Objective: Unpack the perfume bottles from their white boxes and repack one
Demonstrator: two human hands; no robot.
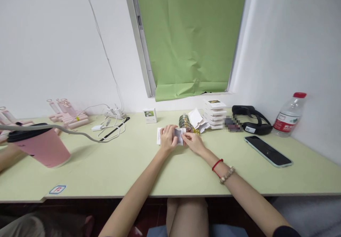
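My left hand [167, 138] is closed over a small white paper carton [179, 133], holding it against the table with curled fingers. The carton's grey inner side faces up between my hands. My right hand [194, 143] pinches the carton's right edge between thumb and fingers. Just behind my hands lies a row of shiny, clear round pieces [184, 120] with gold-yellow bits beside it. White folded papers or cartons [196, 118] lean to their right. Farther back on the left stands a small white box [150, 116] with a green picture.
Stacked white boxes [214, 113] stand at the back, near a black headset [253, 120]. A phone [268, 151] and a water bottle [290, 115] are at right. On the left are a pink cup [44, 147], white cables [114, 125], pink stands [70, 115] and another person's arm [12, 155].
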